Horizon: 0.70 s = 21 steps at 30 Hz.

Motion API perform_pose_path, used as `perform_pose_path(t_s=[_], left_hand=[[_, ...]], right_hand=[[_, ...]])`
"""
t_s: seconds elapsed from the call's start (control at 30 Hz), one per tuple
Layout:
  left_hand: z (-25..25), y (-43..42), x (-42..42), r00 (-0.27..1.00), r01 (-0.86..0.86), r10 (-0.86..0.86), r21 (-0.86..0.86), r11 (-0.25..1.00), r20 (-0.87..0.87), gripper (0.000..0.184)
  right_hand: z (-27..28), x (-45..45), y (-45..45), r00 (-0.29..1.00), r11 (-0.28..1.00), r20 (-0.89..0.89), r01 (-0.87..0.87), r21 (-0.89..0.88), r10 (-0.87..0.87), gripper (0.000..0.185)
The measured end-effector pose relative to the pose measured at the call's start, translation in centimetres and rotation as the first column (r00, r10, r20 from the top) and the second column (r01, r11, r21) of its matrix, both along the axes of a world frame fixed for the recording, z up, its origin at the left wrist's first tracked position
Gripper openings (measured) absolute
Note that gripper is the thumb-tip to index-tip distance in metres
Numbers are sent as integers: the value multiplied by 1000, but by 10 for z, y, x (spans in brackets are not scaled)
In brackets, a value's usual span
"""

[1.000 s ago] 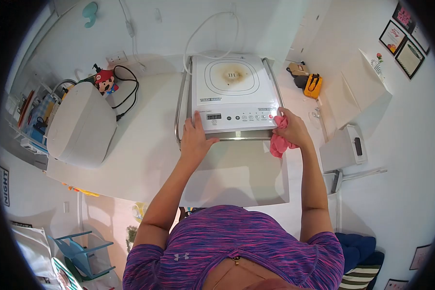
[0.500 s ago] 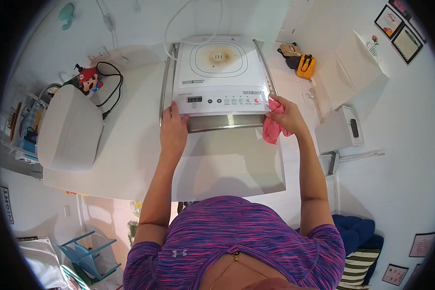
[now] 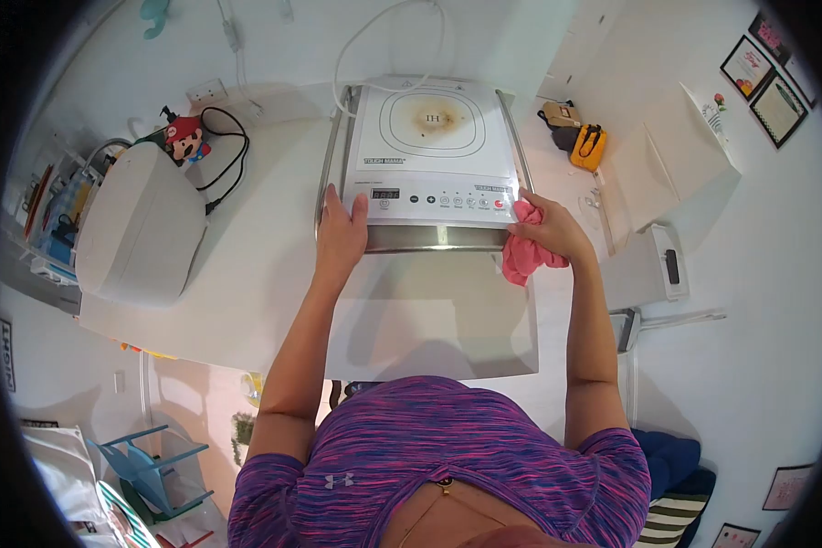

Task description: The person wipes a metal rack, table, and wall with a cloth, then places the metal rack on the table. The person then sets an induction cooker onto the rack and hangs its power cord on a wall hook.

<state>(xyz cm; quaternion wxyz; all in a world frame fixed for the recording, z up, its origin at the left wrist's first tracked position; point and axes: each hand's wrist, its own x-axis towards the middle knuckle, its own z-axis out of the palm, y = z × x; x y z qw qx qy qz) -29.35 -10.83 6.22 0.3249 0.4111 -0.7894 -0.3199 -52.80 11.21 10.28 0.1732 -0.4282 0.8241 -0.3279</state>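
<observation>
A white induction cooktop (image 3: 440,151) with a brown stain near its centre lies in a metal frame (image 3: 429,239) on the white table. My left hand (image 3: 341,233) is at the front left corner, thumb and fingers on either side of the frame's and cooktop's edge. At the front right corner my right hand (image 3: 557,230) is closed round a pink cloth (image 3: 527,251), its fingertips near the cooktop's edge. The cloth hangs down below that hand. A white cable (image 3: 340,73) loops behind the cooktop.
On the left of the table (image 3: 247,301) stand a rounded white appliance (image 3: 146,224), a red-capped figure (image 3: 185,137) and a black cord (image 3: 245,151). A white bin (image 3: 653,265) is at the right, with a yellow bag (image 3: 589,146) farther back on the floor.
The view has shifted. My left hand has moved from the cooktop's front edge to its left corner, with the thumb now up beside the panel. The right hand keeps the cloth at the right corner.
</observation>
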Motion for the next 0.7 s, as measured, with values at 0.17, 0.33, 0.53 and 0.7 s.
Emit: perform_pose_path(t_s=[0.17,0.33,0.53,0.7], left_hand=[[-22,-9,-3,999,26,-27,62,998,22,45],[-29,4,4,999,9,-13,-117,993,-38,41],[-6,19,13,998,-3,10,-121,993,56,40],[-3,16,9,997,-1,17,-209,978,77,37]], right_hand=[[1,-6,-5,996,994,-67,-55,91,61,75],[-11,-13,-3,996,996,32,-85,8,84,71],[1,-1,-1,998,997,44,-40,70,37,68],[0,11,1,990,998,-139,-16,67,25,66]])
